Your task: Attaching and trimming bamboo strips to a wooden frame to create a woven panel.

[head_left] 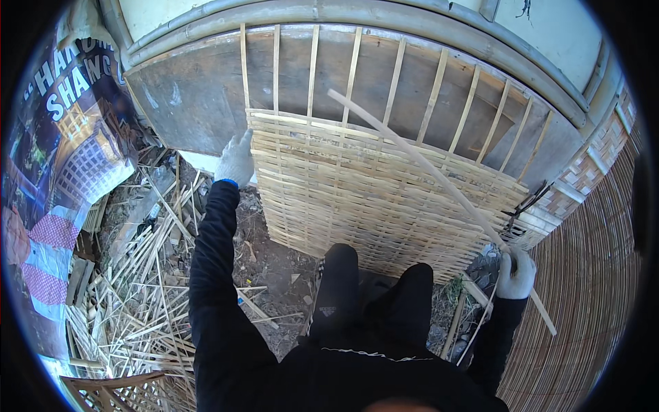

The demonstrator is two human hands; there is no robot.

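Note:
A woven bamboo panel [357, 185] leans in front of my knees, its bare upright slats [395, 82] rising from the top of the weave. My left hand [235, 161], in a white glove, is at the panel's upper left edge with its fingers stretched along it. At the right, my gloved right hand [516, 273] is closed round a long flat bamboo strip [425, 165]. That strip slants across the front of the panel, its far end over the bare slats and its near end beyond my hand.
Behind the slats stands a dark board [185, 103] under bent bamboo poles [343, 14]. Many loose bamboo strips [137, 316] litter the ground at left, beside a printed banner [89, 137]. Rolled or stacked thin slats [583, 275] fill the right side.

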